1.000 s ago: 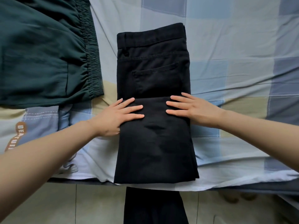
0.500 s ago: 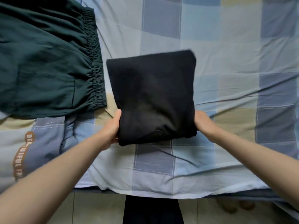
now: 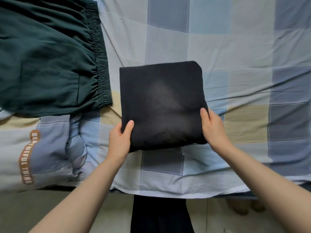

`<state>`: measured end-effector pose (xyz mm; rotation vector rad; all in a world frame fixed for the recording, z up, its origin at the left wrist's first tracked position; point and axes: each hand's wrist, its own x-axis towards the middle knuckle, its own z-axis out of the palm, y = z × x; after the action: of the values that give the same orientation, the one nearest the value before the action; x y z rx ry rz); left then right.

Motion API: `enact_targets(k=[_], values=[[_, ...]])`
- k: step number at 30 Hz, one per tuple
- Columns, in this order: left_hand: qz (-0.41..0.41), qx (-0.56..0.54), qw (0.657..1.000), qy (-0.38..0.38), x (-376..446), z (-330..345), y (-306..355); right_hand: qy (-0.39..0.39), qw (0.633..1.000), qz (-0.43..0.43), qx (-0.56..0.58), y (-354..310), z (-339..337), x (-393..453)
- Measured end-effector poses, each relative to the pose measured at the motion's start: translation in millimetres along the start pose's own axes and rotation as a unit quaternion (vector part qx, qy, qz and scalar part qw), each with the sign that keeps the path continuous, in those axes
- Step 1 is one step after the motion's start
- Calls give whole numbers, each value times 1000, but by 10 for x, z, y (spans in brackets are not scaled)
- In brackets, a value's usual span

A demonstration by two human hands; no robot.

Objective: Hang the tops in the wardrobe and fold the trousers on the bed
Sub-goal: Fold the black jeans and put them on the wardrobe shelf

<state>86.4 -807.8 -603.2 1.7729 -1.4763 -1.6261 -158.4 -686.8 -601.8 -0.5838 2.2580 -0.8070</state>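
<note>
Folded once more since a second ago, the black trousers (image 3: 161, 105) are now a compact, nearly square bundle instead of the long panel that both palms were pressing flat; compared with half a second ago, the bundle sits a little further to the right over the sheet, and both thumbs now lie on top of it.

Left hand (image 3: 119, 140) holds the bundle's near left corner, thumb on the upper face and the other fingers hidden beneath the cloth, so its grip is closed on the fabric. Right hand (image 3: 212, 126) holds the near right edge the same way, thumb on top, fingers tucked under. Whether the bundle is fully lifted or its far edge touches the bed, I cannot tell.

Below it lies the bed (image 3: 235, 56), covered with a checked sheet in blue, grey and beige squares. To the left, the dark green trousers (image 3: 47, 56) lie spread out, their elastic waistband facing the black bundle and just beside its far left corner, without clearly touching it. Nearer the bed's edge on the left sits a crumpled quilt (image 3: 50, 148) with a brown printed label in pale letters. Past the edge of the bed, tiled floor (image 3: 42, 207) shows, and a dark garment on the person's legs (image 3: 161, 216) fills the bottom centre.
</note>
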Motion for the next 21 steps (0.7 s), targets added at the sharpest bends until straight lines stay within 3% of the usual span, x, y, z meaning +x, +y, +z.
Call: enact_targets(k=[4, 6, 8, 11, 13, 21], values=[[-90, 172, 981, 8, -250, 1, -312, -43, 985, 85, -141, 331, 75, -309], [-88, 216, 971, 47, -249, 21, -354, -2, 984, 80, -158, 337, 91, -334], [-79, 173, 980, 56, -192, 69, -283, 37, 992, 71, -95, 236, 148, -332], [-72, 92, 993, 21, -118, 141, -197, 6, 1000, 20, -7, 94, 282, -361], [-59, 67, 996, 17, -90, 168, -194, -33, 999, 8, -17, 71, 342, -377], [-37, -4, 998, 45, -257, 187, -60, -65, 996, 44, -31, 28, 213, -409]])
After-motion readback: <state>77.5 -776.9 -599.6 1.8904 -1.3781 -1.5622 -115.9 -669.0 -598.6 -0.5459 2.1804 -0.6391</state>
